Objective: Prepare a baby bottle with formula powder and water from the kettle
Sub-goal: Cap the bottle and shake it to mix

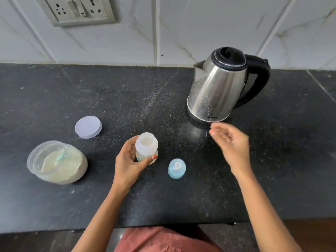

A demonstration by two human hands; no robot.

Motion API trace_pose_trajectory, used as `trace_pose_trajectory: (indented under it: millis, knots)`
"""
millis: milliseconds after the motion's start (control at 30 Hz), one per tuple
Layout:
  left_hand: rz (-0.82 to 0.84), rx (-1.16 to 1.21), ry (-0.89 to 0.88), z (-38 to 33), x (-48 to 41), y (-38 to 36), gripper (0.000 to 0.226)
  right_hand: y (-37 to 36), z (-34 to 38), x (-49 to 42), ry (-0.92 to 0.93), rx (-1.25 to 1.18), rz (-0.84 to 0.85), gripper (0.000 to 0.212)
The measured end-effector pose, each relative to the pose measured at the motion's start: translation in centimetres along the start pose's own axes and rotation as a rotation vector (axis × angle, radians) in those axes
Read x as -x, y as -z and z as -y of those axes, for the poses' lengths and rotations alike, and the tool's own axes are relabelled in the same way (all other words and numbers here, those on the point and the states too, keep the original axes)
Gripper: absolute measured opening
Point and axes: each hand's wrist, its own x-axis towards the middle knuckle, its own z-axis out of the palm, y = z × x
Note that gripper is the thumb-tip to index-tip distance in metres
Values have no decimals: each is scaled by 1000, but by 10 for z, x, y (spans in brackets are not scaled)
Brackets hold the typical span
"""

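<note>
My left hand (127, 164) grips the open baby bottle (146, 145), which stands upright on the black counter (127, 99); pale contents show inside its mouth. The bottle's blue cap with teat (176, 168) stands just right of it. My right hand (231, 142) hovers empty with loosely bent fingers just in front of the steel kettle (218, 88). The kettle has a black lid and a black handle on its right side. An open clear jar of formula powder (56, 162), with a green scoop inside, sits at the left. Its round lid (88, 126) lies behind it.
A wall socket plate (78, 10) is set in the marble tiles above the counter's left. The counter's front edge (163, 225) runs just before my body. Fine powder specks dust the surface around the kettle.
</note>
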Motion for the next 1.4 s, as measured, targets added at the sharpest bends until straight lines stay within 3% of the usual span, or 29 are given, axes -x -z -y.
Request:
trace_pose_trajectory:
  millis: [133,300,667,833,1000,1233,1400]
  knots:
    - [13,26,19,8,14,7,60,-27,-11,44,-35,116,250,29]
    - [77,45,29,11,24,16,60,-50,-28,76,-48,456,443,64]
    - [211,101,35,15,19,32,60,-77,-23,87,-91,567,259,57]
    - [270,97,26,17,20,30,60,-74,8,84,-49,392,104,58]
    - [301,125,27,17,19,29,59,-80,54,85,-5,240,210,64]
    - [322,100,14,19,18,28,56,-104,61,86,108,403,350,61]
    - [334,78,18,22,16,29,60,-111,59,83,87,466,393,62]
